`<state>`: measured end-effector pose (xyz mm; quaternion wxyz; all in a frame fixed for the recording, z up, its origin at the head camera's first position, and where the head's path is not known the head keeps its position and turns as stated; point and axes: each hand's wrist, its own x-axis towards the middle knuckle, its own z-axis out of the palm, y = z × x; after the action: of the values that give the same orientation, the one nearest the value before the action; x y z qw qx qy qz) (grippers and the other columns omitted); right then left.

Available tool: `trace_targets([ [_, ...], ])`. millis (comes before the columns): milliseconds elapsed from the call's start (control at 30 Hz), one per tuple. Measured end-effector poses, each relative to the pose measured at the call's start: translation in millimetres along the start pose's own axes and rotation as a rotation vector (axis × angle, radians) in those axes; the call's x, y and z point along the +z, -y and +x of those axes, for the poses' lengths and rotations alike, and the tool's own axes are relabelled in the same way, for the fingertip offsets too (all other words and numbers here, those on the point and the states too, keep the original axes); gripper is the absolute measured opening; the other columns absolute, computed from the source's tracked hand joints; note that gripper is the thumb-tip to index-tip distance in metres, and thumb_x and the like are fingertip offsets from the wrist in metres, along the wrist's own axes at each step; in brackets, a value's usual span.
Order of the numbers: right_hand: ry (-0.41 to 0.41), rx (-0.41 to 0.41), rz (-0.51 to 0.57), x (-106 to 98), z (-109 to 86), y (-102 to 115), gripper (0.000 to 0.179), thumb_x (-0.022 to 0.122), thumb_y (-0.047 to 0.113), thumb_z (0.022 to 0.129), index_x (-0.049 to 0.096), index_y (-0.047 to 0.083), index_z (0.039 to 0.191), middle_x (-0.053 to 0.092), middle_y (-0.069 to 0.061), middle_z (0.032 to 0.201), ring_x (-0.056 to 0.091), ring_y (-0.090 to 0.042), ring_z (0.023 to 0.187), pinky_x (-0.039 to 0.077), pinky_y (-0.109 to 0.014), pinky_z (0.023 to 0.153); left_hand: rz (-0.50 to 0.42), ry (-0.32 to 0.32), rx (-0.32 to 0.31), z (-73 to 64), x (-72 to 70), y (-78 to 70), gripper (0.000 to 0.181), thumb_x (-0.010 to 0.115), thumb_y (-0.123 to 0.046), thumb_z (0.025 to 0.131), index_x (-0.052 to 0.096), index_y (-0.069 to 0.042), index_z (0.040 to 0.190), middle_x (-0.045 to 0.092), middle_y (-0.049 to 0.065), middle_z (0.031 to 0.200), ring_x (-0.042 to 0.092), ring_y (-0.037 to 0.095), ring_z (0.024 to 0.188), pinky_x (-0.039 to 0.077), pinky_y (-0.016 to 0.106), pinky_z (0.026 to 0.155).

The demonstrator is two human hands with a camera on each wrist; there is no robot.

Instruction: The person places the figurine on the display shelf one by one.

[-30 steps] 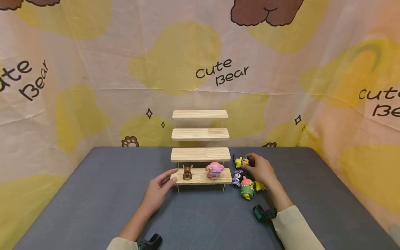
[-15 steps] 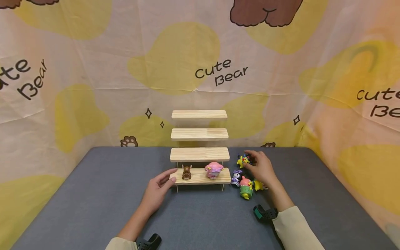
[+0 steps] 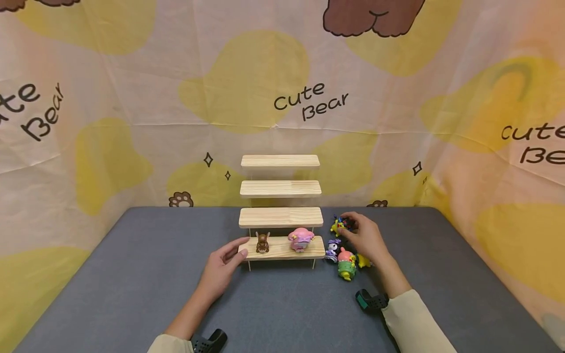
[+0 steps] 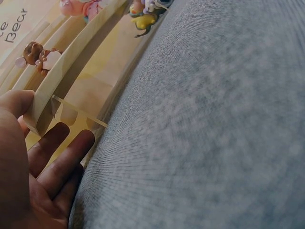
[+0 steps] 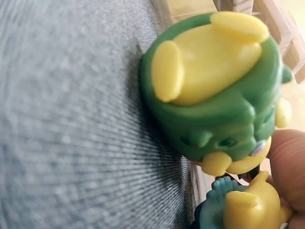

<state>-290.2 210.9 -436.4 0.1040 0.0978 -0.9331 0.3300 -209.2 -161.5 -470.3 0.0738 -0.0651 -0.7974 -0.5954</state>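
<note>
Backdrop: one printed cloth (image 3: 198, 152), filling the upper frame behind everything
Desk: one, dark grey (image 3: 287, 309), across the lower frame, carrying all your pieces
Stand: one, wooden, four tiers (image 3: 280, 215), centre of the frame; the two figures on it both stand on the lowest tier
Left hand: yours (image 3: 220, 267), left of centre; thumb and a finger pinch the left end of the lowest tier, the other fingers spread loosely below it
Right hand: yours (image 3: 366, 240), right of centre; thumb and fingers drawn narrow about the yellow-and-blue figure
Green-and-pink figure: one (image 3: 346, 267), lying on the desk, lower right of the stand, off it
Pink figure: one (image 3: 301, 240), upright, right half of the lowest tier; counted as placed
Yellow-and-blue figure: one (image 3: 338, 226), right of the stand, held by your right hand; whether it is clear of the desk you cannot tell from here
Purple-and-white figure: one (image 3: 332, 250), on the desk just beside the lowest tier's right end, off the stand
Brown figure: one (image 3: 262, 242), upright, left half of the lowest tier; counted as placed
Yellow figure: one (image 3: 364, 261), partly hidden under your right hand, off the stand
Tally: two figures up, four off; judged an early stage, with your held one likely next to be set
</note>
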Motion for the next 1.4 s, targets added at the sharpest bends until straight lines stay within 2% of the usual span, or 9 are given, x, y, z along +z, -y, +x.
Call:
trace_targets([
  [467, -0.016, -0.074, -0.074, 0.2, 0.4, 2.9, 0.038, 0.072, 0.018, 0.095, 0.065, 0.006, 0.131, 0.068, -0.015, 0.116, 0.067, -0.027, 0.096, 0.057, -0.047, 0.084, 0.008, -0.002, -0.009, -0.3, -0.4, -0.5, 0.037, 0.066, -0.031, 0.1, 0.067, -0.017, 0.135, 0.061, 0.011, 0.144, 0.052, 0.028, 0.139, 0.048, 0.048, 0.108],
  [667, -0.014, -0.134, -0.061, -6.2, -0.7, 9.7, 0.038, 0.071, 0.018, 0.096, 0.065, 0.008, 0.131, 0.068, -0.015, 0.122, 0.069, -0.025, 0.091, 0.058, -0.044, 0.079, 0.0, 0.0, -0.006, 0.1, -0.2, 0.1, 0.037, 0.066, -0.03, 0.1, 0.067, -0.017, 0.135, 0.061, 0.011, 0.144, 0.052, 0.027, 0.139, 0.049, 0.046, 0.108],
  [833, -0.032, -0.168, -0.034, -11.8, -1.2, 16.2, 0.037, 0.072, 0.017, 0.096, 0.065, 0.007, 0.131, 0.067, -0.015, 0.124, 0.068, -0.027, 0.098, 0.059, -0.045, 0.081, -0.007, -0.002, -0.004, -0.2, -0.3, -0.4, 0.037, 0.066, -0.029, 0.1, 0.067, -0.016, 0.134, 0.062, 0.011, 0.142, 0.055, 0.026, 0.136, 0.052, 0.04, 0.105],
  [1100, -0.053, -0.126, 0.046, -16.6, -1.2, 22.8, 0.044, 0.074, 0.02, 0.094, 0.062, 0.006, 0.134, 0.067, -0.016, 0.123, 0.067, -0.032, 0.107, 0.059, -0.047, 0.086, -0.009, 0.001, -0.008, -0.1, -1.2, -1.1, 0.037, 0.066, -0.029, 0.099, 0.067, -0.016, 0.134, 0.063, 0.011, 0.141, 0.057, 0.025, 0.134, 0.054, 0.035, 0.101],
  [1200, -0.072, -0.105, 0.085, -18.9, -1.3, 25.0, 0.046, 0.075, 0.022, 0.093, 0.061, 0.007, 0.134, 0.068, -0.016, 0.121, 0.068, -0.033, 0.108, 0.059, -0.048, 0.086, -0.015, 0.0, -0.012, -0.4, -1.6, -1.0, 0.037, 0.067, -0.029, 0.099, 0.067, -0.016, 0.134, 0.064, 0.011, 0.141, 0.059, 0.025, 0.132, 0.054, 0.03, 0.099],
  [1400, -0.14, -0.099, 0.167, -25.4, -2.5, 29.1, 0.04, 0.078, 0.024, 0.091, 0.066, 0.011, 0.126, 0.07, -0.011, 0.117, 0.067, -0.025, 0.102, 0.058, -0.036, 0.083, -0.028, -0.001, -0.007, -0.4, -0.9, -1.1, 0.036, 0.067, -0.027, 0.099, 0.067, -0.015, 0.134, 0.064, 0.011, 0.14, 0.06, 0.023, 0.129, 0.052, 0.015, 0.092],
])
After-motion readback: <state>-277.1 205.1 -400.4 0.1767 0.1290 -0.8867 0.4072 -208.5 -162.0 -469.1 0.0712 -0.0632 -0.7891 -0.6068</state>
